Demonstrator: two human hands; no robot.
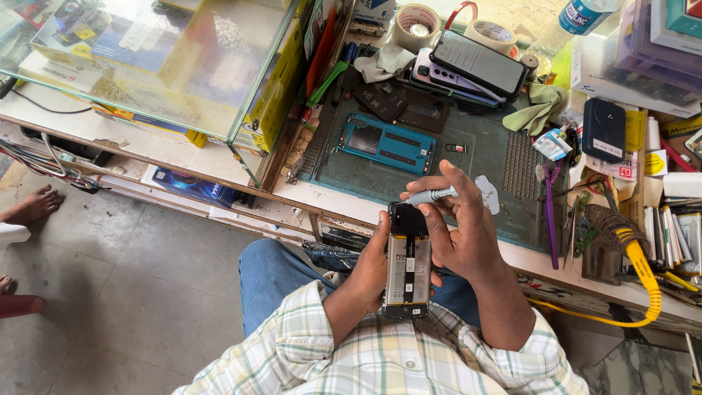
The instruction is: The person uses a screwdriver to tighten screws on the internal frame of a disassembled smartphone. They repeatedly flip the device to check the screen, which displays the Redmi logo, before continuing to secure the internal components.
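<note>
Low in the middle, the left hand (369, 267) grips the open phone (407, 267) steady; the right hand (464, 227) pinches a small screwdriver (431, 195) over its top.

Left hand (369, 267) cupped, fingers closed; right hand (461, 230) raised, fingers pinched, wrist bent.

A white workbench (344, 203) carried a dark green repair mat (504, 168). On the mat lay a blue phone back cover (387, 143) at nine o'clock, stacked phones (468, 69) at twelve, and a purple brush (549, 212) at three.
</note>
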